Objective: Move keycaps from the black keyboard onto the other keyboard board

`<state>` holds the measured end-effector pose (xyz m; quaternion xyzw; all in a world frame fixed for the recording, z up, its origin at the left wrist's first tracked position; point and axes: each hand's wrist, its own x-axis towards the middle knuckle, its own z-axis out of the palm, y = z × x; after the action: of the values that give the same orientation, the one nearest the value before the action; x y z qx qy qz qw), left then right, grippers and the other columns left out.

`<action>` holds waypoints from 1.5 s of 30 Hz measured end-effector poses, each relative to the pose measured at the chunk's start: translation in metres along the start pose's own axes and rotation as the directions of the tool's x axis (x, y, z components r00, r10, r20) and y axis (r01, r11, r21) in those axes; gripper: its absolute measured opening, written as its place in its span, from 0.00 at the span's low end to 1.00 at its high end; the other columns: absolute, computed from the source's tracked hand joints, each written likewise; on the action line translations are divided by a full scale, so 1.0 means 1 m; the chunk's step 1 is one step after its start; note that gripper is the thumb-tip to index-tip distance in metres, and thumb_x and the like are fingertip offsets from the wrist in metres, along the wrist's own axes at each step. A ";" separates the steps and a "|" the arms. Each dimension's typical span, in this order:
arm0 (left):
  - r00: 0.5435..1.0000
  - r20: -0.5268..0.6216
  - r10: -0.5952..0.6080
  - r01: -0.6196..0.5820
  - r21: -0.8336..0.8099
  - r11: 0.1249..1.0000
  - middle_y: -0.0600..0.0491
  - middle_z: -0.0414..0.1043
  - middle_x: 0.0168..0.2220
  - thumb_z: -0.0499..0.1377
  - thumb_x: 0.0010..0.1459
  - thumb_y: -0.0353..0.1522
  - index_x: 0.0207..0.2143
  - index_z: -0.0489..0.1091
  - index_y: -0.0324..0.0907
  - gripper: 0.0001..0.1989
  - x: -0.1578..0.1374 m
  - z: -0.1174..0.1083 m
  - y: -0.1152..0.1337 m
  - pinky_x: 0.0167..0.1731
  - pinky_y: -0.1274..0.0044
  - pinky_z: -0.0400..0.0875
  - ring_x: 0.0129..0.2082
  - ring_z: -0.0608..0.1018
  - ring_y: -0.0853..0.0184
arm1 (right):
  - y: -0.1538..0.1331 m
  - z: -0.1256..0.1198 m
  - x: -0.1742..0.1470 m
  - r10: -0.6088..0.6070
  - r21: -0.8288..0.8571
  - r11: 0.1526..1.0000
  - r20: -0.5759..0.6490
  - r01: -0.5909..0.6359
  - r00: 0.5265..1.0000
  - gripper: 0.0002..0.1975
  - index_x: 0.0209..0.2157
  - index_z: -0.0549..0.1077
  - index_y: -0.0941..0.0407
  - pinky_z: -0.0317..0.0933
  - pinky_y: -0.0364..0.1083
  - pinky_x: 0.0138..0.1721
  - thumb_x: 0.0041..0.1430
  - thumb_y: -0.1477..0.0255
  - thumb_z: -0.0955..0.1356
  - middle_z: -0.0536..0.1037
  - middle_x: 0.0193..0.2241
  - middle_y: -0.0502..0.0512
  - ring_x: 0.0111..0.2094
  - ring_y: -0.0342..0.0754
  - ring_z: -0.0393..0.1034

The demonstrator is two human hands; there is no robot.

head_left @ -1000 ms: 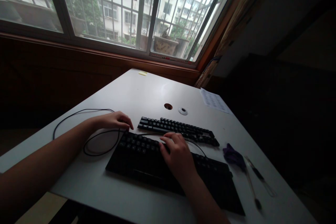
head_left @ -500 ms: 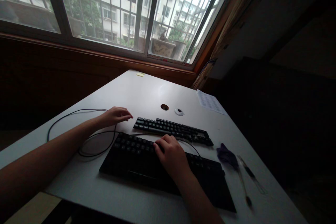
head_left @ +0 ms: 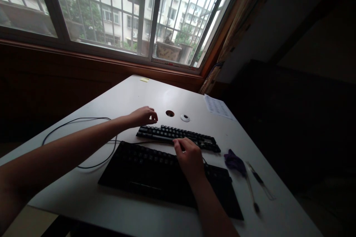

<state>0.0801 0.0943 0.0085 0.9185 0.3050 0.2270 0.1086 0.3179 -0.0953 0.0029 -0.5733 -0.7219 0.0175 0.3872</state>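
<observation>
A black keyboard (head_left: 144,185) lies near the front of the desk. Behind it sits a second, narrower block of black keys in keyboard rows (head_left: 191,134); whether these are loose keycaps I cannot tell. My left hand (head_left: 143,116) hovers over the left end of that block, fingers bent down and a small gap between thumb and fingers. Nothing shows in it. Above the near keyboard, my right hand (head_left: 190,154) has its thumb and fingers pinched together, tips by the front edge of the far block. Whatever the pinch may hold is too small to make out.
A black cable (head_left: 75,119) loops at the left of the white desk (head_left: 155,96). On the right lie a purple cloth (head_left: 235,162), a thin brush (head_left: 251,192) and a wire-ended tool (head_left: 260,180). Farther back are a round cover (head_left: 185,117), a desk hole (head_left: 170,113) and papers (head_left: 219,106).
My left hand has moved right, over the far block of keys, and its fingers have bent down. My right hand has risen off the near keyboard's keys into a pinch. The view has shifted slightly.
</observation>
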 end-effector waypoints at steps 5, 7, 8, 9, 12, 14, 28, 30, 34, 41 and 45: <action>0.998 0.067 0.015 -0.017 0.025 1.000 0.51 0.81 0.34 0.71 0.57 0.32 0.35 0.84 0.44 0.02 0.029 0.019 0.003 0.40 0.75 0.70 0.32 0.78 0.65 | 0.009 -0.007 0.003 0.038 0.025 0.999 -0.092 -0.036 0.995 0.15 0.32 0.78 0.55 0.61 0.46 0.36 0.71 0.68 0.64 0.79 0.30 0.53 0.31 0.48 0.73; 0.996 0.083 0.016 -0.018 0.030 0.999 0.51 0.81 0.35 0.71 0.57 0.33 0.35 0.84 0.45 0.03 0.036 0.024 0.003 0.41 0.75 0.70 0.33 0.78 0.65 | 0.010 -0.009 0.003 0.038 0.026 0.999 -0.108 -0.036 0.993 0.15 0.32 0.79 0.55 0.61 0.46 0.36 0.71 0.69 0.64 0.80 0.31 0.54 0.31 0.48 0.73; 0.996 0.090 0.014 -0.017 0.032 0.999 0.51 0.81 0.36 0.71 0.57 0.33 0.36 0.84 0.45 0.04 0.039 0.026 0.003 0.41 0.75 0.70 0.33 0.79 0.65 | 0.009 -0.009 0.003 0.038 0.025 0.999 -0.112 -0.035 0.993 0.14 0.32 0.79 0.55 0.61 0.46 0.36 0.70 0.69 0.64 0.80 0.30 0.54 0.31 0.48 0.73; 0.995 0.097 0.012 -0.015 0.034 0.999 0.51 0.81 0.36 0.72 0.57 0.34 0.36 0.84 0.45 0.04 0.041 0.027 0.002 0.40 0.75 0.70 0.34 0.79 0.65 | 0.009 -0.010 0.003 0.036 0.025 0.999 -0.114 -0.033 0.993 0.14 0.32 0.79 0.55 0.61 0.46 0.36 0.70 0.69 0.64 0.79 0.30 0.53 0.31 0.48 0.73; 0.993 0.115 -0.001 -0.004 0.041 0.999 0.51 0.82 0.36 0.73 0.55 0.35 0.35 0.84 0.45 0.05 0.046 0.031 -0.001 0.40 0.76 0.70 0.35 0.80 0.64 | 0.007 -0.012 0.003 0.032 0.026 0.999 -0.123 -0.029 0.992 0.15 0.32 0.79 0.55 0.61 0.46 0.36 0.71 0.69 0.64 0.78 0.29 0.52 0.30 0.48 0.72; 0.992 0.122 -0.008 0.002 0.046 0.999 0.51 0.81 0.36 0.73 0.54 0.35 0.34 0.84 0.45 0.05 0.047 0.033 -0.003 0.40 0.76 0.70 0.35 0.80 0.63 | 0.006 -0.013 0.003 0.032 0.027 0.999 -0.133 -0.029 0.991 0.15 0.31 0.79 0.55 0.61 0.46 0.36 0.70 0.69 0.64 0.78 0.28 0.52 0.29 0.47 0.71; 0.991 0.132 -0.022 0.019 0.024 1.000 0.51 0.81 0.35 0.71 0.57 0.36 0.35 0.85 0.45 0.05 0.045 0.032 -0.004 0.36 0.77 0.70 0.33 0.80 0.65 | 0.004 -0.015 0.003 0.025 0.025 0.999 -0.146 -0.021 0.989 0.14 0.30 0.78 0.55 0.62 0.45 0.36 0.69 0.70 0.65 0.78 0.28 0.52 0.30 0.48 0.73; 0.990 0.140 -0.020 0.017 0.023 1.000 0.51 0.81 0.36 0.71 0.57 0.37 0.35 0.85 0.45 0.05 0.044 0.032 -0.004 0.37 0.77 0.70 0.34 0.80 0.65 | 0.003 -0.015 0.003 0.020 0.026 1.000 -0.140 -0.016 0.990 0.14 0.30 0.78 0.55 0.61 0.45 0.36 0.70 0.70 0.65 0.78 0.28 0.52 0.30 0.47 0.72; 0.988 0.152 -0.026 0.022 0.026 0.999 0.52 0.80 0.35 0.71 0.56 0.37 0.34 0.85 0.46 0.05 0.043 0.033 -0.006 0.36 0.77 0.69 0.33 0.80 0.65 | 0.004 -0.014 0.002 0.025 0.019 1.000 -0.119 -0.023 0.993 0.14 0.30 0.77 0.55 0.60 0.45 0.35 0.70 0.70 0.65 0.76 0.27 0.51 0.29 0.47 0.71; 0.985 0.164 -0.046 0.043 0.019 0.999 0.52 0.80 0.35 0.71 0.55 0.36 0.35 0.85 0.47 0.05 0.045 0.036 -0.007 0.35 0.78 0.68 0.33 0.79 0.66 | 0.005 -0.013 0.002 0.017 0.014 1.000 -0.096 -0.016 0.995 0.14 0.31 0.77 0.54 0.62 0.46 0.37 0.71 0.70 0.64 0.77 0.28 0.53 0.31 0.48 0.72; 0.984 0.172 -0.051 0.051 0.002 0.999 0.53 0.80 0.35 0.71 0.54 0.36 0.35 0.85 0.47 0.06 0.046 0.037 -0.006 0.33 0.79 0.67 0.31 0.79 0.67 | 0.003 -0.014 0.002 0.016 0.017 1.000 -0.099 -0.014 0.995 0.14 0.31 0.77 0.55 0.62 0.46 0.38 0.71 0.71 0.64 0.77 0.28 0.53 0.31 0.48 0.73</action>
<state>0.1279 0.1253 -0.0101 0.9265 0.3176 0.1442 0.1413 0.3285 -0.0979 0.0122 -0.5757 -0.6974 -0.0022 0.4269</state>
